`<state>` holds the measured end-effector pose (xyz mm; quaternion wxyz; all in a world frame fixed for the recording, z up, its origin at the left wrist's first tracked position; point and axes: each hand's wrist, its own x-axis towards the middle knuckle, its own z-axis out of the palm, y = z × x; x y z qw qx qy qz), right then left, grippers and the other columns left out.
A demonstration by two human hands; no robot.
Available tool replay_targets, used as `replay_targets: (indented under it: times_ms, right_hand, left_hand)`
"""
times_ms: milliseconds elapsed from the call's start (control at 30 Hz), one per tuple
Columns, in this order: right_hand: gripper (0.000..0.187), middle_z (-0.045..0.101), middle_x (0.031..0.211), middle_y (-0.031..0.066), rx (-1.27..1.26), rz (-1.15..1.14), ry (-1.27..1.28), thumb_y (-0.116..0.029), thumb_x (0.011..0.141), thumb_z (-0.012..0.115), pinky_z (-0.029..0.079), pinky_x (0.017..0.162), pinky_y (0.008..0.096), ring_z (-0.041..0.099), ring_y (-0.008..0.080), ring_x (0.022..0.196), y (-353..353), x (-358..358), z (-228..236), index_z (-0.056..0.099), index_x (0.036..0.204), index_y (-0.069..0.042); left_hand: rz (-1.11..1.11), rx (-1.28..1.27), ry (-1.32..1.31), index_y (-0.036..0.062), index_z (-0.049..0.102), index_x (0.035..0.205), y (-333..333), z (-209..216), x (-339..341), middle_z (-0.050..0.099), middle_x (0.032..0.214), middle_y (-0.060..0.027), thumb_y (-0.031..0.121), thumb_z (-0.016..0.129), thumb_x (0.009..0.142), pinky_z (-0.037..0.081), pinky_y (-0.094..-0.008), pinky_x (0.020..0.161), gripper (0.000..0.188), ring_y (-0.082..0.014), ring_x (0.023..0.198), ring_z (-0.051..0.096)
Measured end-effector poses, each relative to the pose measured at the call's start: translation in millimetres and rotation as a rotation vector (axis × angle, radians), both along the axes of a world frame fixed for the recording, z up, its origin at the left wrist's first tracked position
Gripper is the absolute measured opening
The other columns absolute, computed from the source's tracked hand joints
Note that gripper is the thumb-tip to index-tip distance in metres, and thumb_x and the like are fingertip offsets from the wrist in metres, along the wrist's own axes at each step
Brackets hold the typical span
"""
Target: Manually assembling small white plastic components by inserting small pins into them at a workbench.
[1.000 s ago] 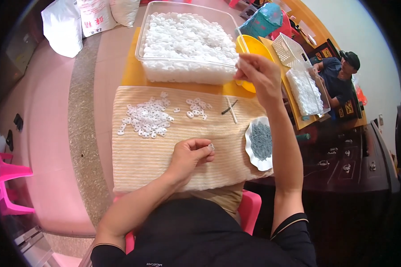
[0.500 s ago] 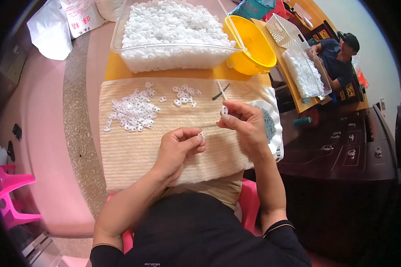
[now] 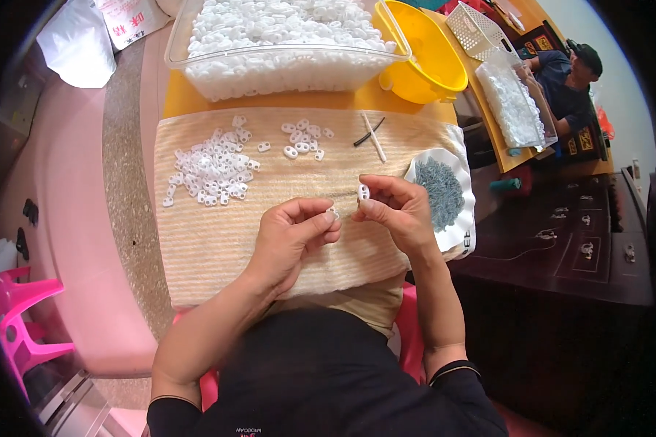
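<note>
Above the striped cloth, the right hand grips 1 white oval piece with holes between thumb and fingers, while the left hand pinches 1 small pale part, mostly hidden by its fingertips. A large pile of white pieces lies on the cloth's left side, with a smaller cluster near its far middle. At its right are 2 crossed rods and a scalloped dish; beyond its far edge stands a clear bin.
</note>
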<state>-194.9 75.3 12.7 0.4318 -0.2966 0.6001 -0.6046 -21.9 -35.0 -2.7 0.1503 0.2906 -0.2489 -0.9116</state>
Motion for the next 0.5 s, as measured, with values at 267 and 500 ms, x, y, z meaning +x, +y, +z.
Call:
replay_targets:
  times_ms: [267,500]
  right_hand:
    - [0.032,0.066,0.090,0.0084,0.031,0.047,-0.033,0.000,0.084,0.067,0.056,0.073,0.0301,0.065,0.0159,0.077,2.4,6.6,-1.1,0.059,0.114,0.005]
    - [0.031,0.065,0.091,0.0086,0.063,0.084,-0.057,0.002,0.084,0.066,0.057,0.076,0.0315,0.064,0.0157,0.082,4.6,10.0,-0.8,0.059,0.114,0.006]
  left_hand:
    - [-0.017,-0.010,-0.019,-0.0027,0.060,0.104,-1.0,-0.3,0.0,0.065,0.088,-0.0103,0.003,0.064,0.087,0.057,-0.0279,0.073,0.018,-0.0164,0.079,0.066]
    - [-0.025,-0.009,-0.031,-0.0022,0.061,0.104,-0.5,1.7,-0.1,0.065,0.088,-0.0101,0.004,0.064,0.087,0.057,-0.0268,0.073,0.018,-0.0153,0.078,0.065]
